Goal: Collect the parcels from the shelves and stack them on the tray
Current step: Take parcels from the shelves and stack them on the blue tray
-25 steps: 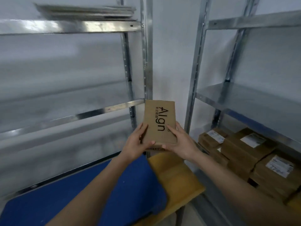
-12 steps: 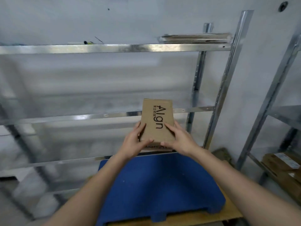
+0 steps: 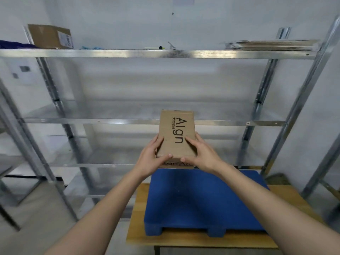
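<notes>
The brown parcel (image 3: 176, 134) (printed "Algn") is gripped between left hand (image 3: 151, 161) and right hand (image 3: 202, 157), thumbs on top, fingers curled probably underneath, held up above the blue tray (image 3: 206, 201)'s far edge

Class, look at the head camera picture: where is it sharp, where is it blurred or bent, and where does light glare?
Head view: the parcel, gripped by the left hand and right hand, is sharp enough to read its print; the lower shelves and left edge are smeared; the shelf posts lean and bow from the wide lens; the top shelf rail shows bright glare; the blue tray is evenly lit.
</notes>
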